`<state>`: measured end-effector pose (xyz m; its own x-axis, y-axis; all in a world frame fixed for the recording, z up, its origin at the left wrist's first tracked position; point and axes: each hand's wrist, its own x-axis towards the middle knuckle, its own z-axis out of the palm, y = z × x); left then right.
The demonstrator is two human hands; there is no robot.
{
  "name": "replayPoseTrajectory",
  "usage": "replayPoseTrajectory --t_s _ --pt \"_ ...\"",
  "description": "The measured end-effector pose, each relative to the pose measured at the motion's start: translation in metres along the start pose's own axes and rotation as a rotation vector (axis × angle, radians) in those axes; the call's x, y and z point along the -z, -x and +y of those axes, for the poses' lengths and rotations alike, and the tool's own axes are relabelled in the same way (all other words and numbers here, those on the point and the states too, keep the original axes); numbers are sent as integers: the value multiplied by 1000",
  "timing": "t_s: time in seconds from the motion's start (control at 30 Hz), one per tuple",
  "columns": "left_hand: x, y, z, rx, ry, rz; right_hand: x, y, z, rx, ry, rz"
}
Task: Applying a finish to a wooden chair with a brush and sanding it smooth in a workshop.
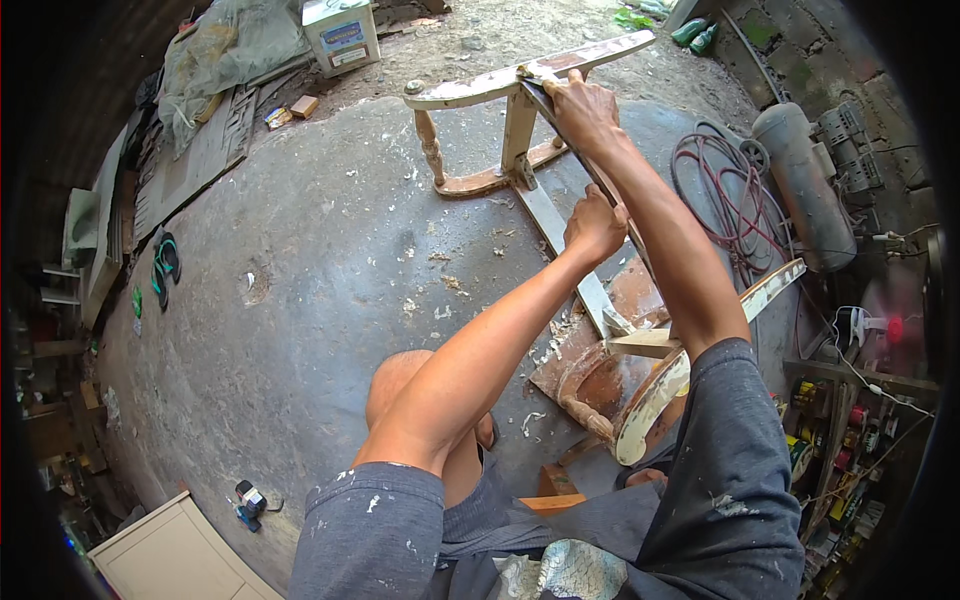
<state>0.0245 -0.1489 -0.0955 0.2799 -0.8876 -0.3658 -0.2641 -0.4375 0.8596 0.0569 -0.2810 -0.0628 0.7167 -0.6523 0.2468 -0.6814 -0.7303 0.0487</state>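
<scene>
A wooden chair-like frame with peeling pale paint lies on its side on the floor, a turned spindle at its far left. My left hand is closed around a long, dark-edged rail that runs across the frame. Farther away, my right hand is closed at the rail's far end, beside the frame's upper curved piece. What its fingers hold is hidden. Close to my right knee is the near curved piece, its paint flaking. Loose paint scraps lie beside the frame.
A compressor tank and coiled red and dark hoses stand at the right. Shelves of cans are lower right. Sandals, a pale panel and a small dark tool lie left. A white box stands far back.
</scene>
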Motion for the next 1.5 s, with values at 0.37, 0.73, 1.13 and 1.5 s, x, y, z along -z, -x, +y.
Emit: replayPoseTrajectory --t_s 0.37,0.73,1.13,1.5 --pt "-16 -24 -27 -189 -2 11 -24 -25 -3 -61 121 -19" --pt "-12 -11 -6 -92 22 -17 -34 -38 15 -172 105 43" --pt "-6 -6 -9 -114 -36 120 42 13 63 -255 -157 102" --pt "22 -5 8 39 196 -263 177 185 161 -373 -416 177"
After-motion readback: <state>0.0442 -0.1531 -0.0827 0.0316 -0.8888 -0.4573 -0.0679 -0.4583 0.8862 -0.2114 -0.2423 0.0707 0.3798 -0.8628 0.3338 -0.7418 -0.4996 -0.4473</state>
